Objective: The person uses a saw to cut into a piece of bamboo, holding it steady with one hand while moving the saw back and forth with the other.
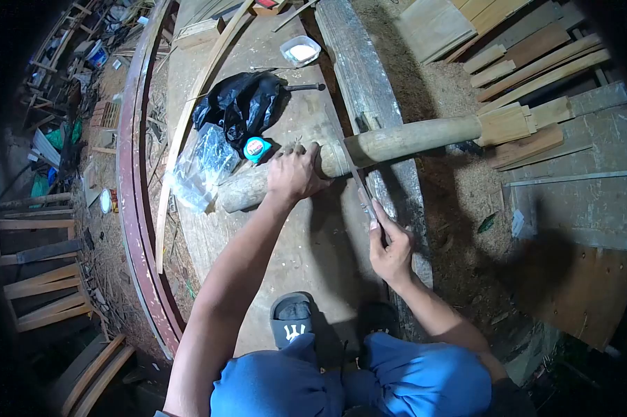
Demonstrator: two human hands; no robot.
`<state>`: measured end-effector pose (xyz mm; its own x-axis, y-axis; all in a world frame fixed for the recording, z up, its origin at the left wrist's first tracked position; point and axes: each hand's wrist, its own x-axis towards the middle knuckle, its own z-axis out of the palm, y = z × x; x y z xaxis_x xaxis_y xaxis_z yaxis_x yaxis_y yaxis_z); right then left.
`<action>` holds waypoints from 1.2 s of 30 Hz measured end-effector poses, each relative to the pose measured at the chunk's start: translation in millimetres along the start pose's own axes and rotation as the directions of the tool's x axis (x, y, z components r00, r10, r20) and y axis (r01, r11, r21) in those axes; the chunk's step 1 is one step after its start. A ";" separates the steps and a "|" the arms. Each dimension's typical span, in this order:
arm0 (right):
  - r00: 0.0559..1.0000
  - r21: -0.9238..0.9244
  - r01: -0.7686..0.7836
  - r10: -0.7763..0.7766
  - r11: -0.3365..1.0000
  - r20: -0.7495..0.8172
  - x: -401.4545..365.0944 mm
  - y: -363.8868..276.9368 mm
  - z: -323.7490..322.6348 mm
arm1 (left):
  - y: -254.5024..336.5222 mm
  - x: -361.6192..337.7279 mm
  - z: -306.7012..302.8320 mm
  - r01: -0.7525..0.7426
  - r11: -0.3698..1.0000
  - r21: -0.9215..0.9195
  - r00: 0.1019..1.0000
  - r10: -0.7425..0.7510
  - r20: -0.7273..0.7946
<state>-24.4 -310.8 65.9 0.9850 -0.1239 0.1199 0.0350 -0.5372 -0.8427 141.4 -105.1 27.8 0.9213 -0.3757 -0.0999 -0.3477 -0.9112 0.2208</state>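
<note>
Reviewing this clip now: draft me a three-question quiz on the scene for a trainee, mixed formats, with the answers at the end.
1. True or false: the left hand rests on the round wooden post.
2. Multiple choice: a long thin blade crosses the post. What holds it?
a) the left hand
b) the right hand
c) neither hand
3. Fill the gap: near the teal tape measure lie a clear plastic bag and a ____ plastic bag.

Key:
1. True
2. b
3. black
</note>
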 end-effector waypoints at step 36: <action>0.983 0.131 -0.181 0.175 0.975 0.059 -11.4 11.0 -10.8 | 1.9 -14.2 19.0 -0.048 0.996 0.078 0.979 0.062 -0.194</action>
<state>-37.1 -324.4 60.9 0.9843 -0.1659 -0.0605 -0.1221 -0.3921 -0.9118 124.3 -104.7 11.1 0.9141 -0.3919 0.1045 -0.4040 -0.9025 0.1495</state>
